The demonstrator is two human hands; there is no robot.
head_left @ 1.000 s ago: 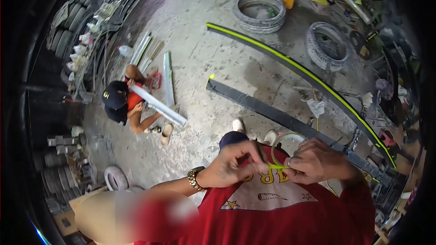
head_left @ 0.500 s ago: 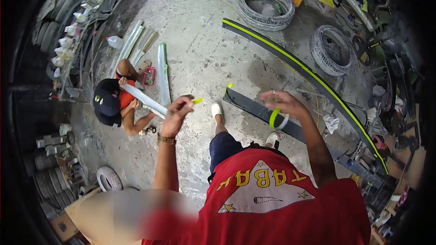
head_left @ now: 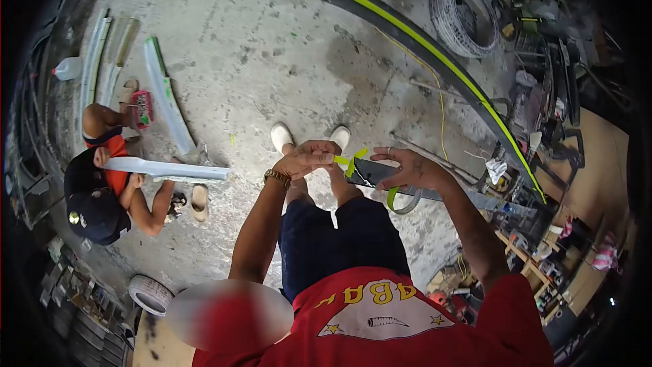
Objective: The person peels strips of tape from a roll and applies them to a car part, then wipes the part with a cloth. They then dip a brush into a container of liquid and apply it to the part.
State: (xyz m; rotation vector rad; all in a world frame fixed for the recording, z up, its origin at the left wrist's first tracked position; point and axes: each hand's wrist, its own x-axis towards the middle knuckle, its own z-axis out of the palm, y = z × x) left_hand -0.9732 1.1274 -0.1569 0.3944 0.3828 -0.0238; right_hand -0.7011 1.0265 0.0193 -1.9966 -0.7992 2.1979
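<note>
My left hand [head_left: 311, 160], with a watch on its wrist, pinches a short strip of bright yellow tape [head_left: 341, 160]. Just beyond its fingertips, more yellow tape [head_left: 354, 162] sticks to the end of a long dark panel [head_left: 370, 172]. Over that same end is my right hand [head_left: 418, 168], its fingers bent at the panel's edge. A yellow-green tape roll [head_left: 392, 198] hangs beneath the right hand, held against it. The panel runs off to the right under my right forearm.
At the left a crouching person [head_left: 102, 190] holds a pale grey strip [head_left: 163, 168]. Another such strip [head_left: 166, 98] lies on the floor near a red basket [head_left: 141, 110]. A long curved black piece with a yellow edge [head_left: 441, 46] crosses the right side, near a tire [head_left: 462, 20].
My hands have come together at the taped end of the dark panel; they were wide apart before. The panel's end now sits between them, and my view has shifted.
</note>
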